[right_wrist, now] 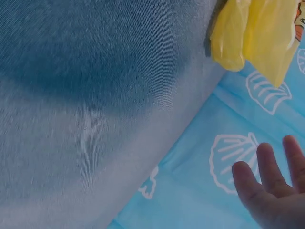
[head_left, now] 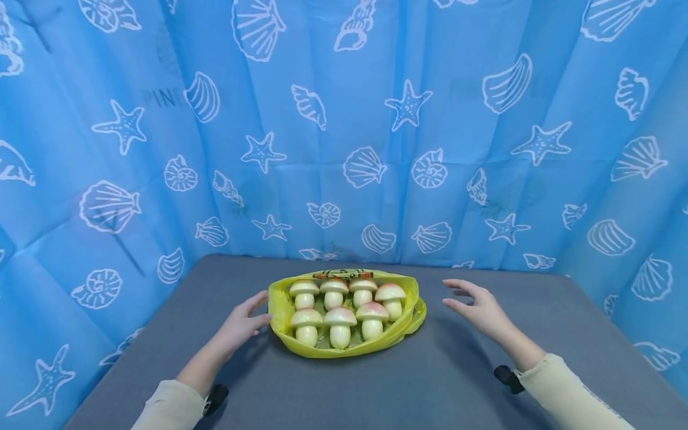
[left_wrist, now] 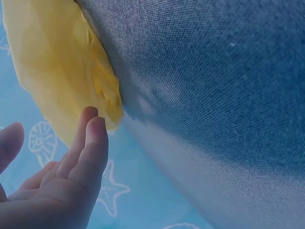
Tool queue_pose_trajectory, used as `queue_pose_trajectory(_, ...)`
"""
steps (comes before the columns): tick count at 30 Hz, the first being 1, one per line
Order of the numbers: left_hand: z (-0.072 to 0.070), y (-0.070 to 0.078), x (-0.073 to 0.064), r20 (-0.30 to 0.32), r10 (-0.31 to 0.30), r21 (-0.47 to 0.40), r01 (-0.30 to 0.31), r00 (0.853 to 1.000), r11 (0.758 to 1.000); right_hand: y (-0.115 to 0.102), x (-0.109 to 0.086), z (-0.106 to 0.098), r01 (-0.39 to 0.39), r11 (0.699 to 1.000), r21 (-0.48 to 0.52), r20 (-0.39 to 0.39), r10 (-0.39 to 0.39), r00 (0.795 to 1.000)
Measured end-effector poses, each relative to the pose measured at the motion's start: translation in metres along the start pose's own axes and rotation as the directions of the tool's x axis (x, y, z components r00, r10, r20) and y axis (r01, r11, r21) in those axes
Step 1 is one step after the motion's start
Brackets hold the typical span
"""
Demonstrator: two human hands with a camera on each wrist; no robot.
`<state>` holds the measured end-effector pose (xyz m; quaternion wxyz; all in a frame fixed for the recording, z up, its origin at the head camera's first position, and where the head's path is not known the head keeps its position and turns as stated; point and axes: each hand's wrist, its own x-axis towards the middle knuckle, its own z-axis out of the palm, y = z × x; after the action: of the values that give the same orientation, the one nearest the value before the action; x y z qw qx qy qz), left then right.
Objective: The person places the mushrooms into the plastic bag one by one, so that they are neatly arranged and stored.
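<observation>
A yellow plastic bag (head_left: 344, 352) lies on the grey table with its sides spread wide like a tray. Inside stand several mushrooms (head_left: 340, 327) with white stems and pinkish-cream caps, in two rows. Behind them, along the bag's far side, is an orange strip with black print (head_left: 344, 274). My left hand (head_left: 242, 325) is at the bag's left end, fingertips right at its edge, fingers relaxed. In the left wrist view its fingers overlap the yellow plastic (left_wrist: 57, 62). My right hand (head_left: 481, 307) hovers apart from the bag's right end, fingers loosely spread and holding nothing.
The grey table (head_left: 344, 394) carries the bag near its far edge. A blue curtain (head_left: 333, 131) with white shells and starfish hangs behind the table and along both sides. Dark bands (head_left: 507, 379) sit at both wrists, by the pale sleeves.
</observation>
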<state>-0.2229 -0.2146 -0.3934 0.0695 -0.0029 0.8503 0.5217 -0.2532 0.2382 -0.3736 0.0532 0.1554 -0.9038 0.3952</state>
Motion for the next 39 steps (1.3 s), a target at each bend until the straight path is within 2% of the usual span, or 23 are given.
queue_pose_trajectory(6,0.002,0.0,0.001,-0.011,0.0,0.003,0.0,1.0,1.0,0.0,0.016,0.018,0.093,0.995,0.023,0.031,-0.094,0.995)
queue_pose_trajectory(11,0.003,-0.001,0.002,-0.018,-0.006,-0.006,0.006,1.0,1.0,0.001,0.034,0.034,0.16,0.987,0.005,0.054,-0.16,0.986)
queue_pose_trajectory(20,0.006,-0.003,0.003,-0.009,-0.009,0.003,0.009,1.0,1.0,-0.001,0.054,0.055,0.109,0.993,-0.037,0.168,-0.102,0.981)
queue_pose_trajectory(31,0.01,-0.003,0.007,0.0,-0.024,0.018,0.024,1.0,1.0,0.005,0.068,0.064,0.048,0.998,-0.036,0.234,-0.038,0.972)
queue_pose_trajectory(39,0.011,-0.002,0.005,0.013,-0.015,0.022,0.014,1.0,1.0,0.004,0.073,0.066,0.035,0.999,-0.039,0.231,-0.025,0.973)
